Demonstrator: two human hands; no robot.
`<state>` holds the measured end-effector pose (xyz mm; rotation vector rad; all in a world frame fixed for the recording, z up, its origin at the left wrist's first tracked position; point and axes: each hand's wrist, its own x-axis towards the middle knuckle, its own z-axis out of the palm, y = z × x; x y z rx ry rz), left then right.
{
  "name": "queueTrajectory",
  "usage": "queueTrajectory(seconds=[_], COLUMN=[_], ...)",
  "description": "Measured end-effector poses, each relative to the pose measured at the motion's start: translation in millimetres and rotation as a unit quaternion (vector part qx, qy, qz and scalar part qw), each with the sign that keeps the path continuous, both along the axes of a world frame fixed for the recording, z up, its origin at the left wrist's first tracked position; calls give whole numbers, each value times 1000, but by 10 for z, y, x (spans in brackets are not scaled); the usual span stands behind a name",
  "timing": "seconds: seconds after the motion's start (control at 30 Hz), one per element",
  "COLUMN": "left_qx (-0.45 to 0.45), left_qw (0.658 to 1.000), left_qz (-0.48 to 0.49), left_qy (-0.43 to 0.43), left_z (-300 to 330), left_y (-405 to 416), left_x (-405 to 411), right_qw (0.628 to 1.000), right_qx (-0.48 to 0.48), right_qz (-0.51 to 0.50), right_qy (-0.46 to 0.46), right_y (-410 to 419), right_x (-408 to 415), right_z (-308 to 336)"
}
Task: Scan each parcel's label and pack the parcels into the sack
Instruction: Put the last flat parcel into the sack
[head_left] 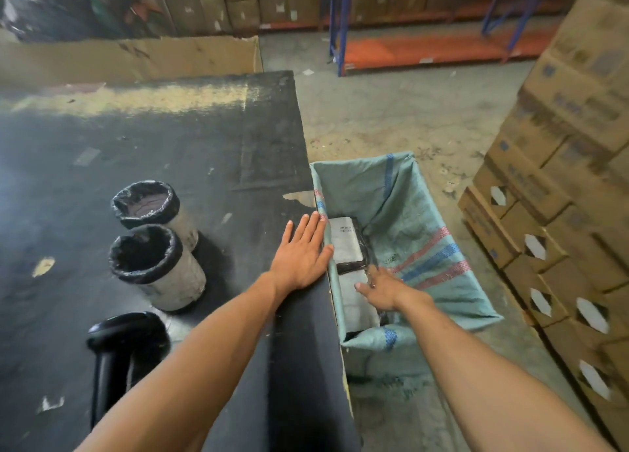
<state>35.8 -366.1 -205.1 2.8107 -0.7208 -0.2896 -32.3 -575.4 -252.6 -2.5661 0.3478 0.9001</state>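
Observation:
A green woven sack with red and blue stripes hangs open at the right edge of the dark table. Inside it lie two grey parcels: one with a printed label and black wrap, another below it. My right hand reaches down into the sack with fingers spread over the parcels, holding nothing. Flat on the table's right edge rests my left hand, fingers straight. Two cylindrical parcels with black plastic ends stand on the table. A black barcode scanner sits at the near left.
Stacked cardboard boxes stand close on the right of the sack. A large flattened carton lies behind the table. Blue and orange racking with boxes stands at the back. Concrete floor shows between table and boxes.

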Motion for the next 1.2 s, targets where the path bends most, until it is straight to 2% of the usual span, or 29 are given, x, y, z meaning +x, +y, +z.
queueTrajectory(seconds=[0.13,0.2,0.27,0.33,0.47,0.57,0.73,0.83,1.0,1.07,1.2], left_qx=[-102,-156,-216,-235,-165,-85,-1,8,91,71,-50], left_qw=[985,981,975,971,977,980,976,966,954,959,972], left_qz=[-11,-7,-19,-46,-101,-130,-202,-255,-283,-273,-224], left_qy=[136,117,57,-2,-90,-123,-79,-38,-27,-16,-47], left_z=[464,791,1154,1523,2031,2093,1957,1877,1797,1749,1709], left_y=[100,189,282,413,894,1370,2068,2293,2532,2645,2907], left_x=[107,104,57,11,-35,-55,-96,-170,-232,-250,-268], right_qw=[999,996,991,984,972,975,981,980,982,983,981], right_qx=[20,17,14,10,35,49,93,127,126,146,183], right_qz=[-27,-34,-43,-57,-52,-2,107,127,128,100,51], right_qy=[-38,-79,-125,-168,-226,-216,-136,-88,-63,-56,-46], right_y=[35,87,190,370,948,1515,2426,2829,3258,3352,3482], right_x=[-222,-273,-288,-284,-278,-323,-496,-599,-679,-684,-682], right_z=[373,600,853,1115,1563,1738,1758,1708,1568,1516,1419])
